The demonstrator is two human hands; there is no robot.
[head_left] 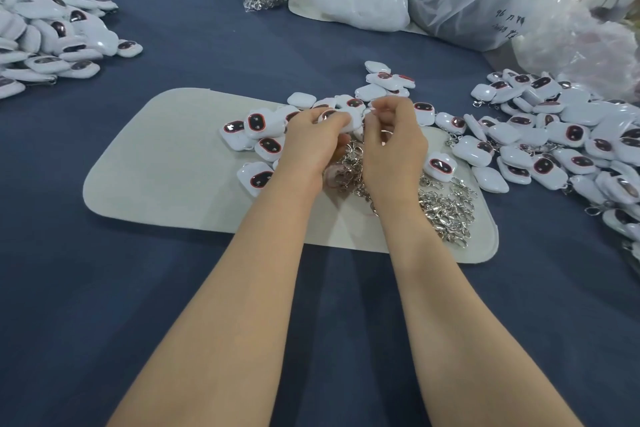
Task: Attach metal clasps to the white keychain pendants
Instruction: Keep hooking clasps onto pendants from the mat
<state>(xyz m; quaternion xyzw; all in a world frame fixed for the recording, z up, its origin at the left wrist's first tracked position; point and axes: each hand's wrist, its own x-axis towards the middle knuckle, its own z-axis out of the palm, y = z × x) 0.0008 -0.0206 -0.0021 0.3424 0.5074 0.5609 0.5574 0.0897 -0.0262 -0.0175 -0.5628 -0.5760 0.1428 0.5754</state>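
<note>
Hands meet above cream felt mat [156,166].
Left hand [313,135] grips white plastic pendant [343,121]; right hand [393,144] pinches, contents unclear.

A white pendant [348,123] is gripped in the left hand [311,142] above a pale mat [166,163], and a small piece [375,112], too tiny to identify, is pinched by the right hand [394,146] just beside it. Metal clasps [443,208] are heaped on the mat under the right wrist, and pendant piles [571,146] are seen on the blue table [207,45] at both sides.
</note>
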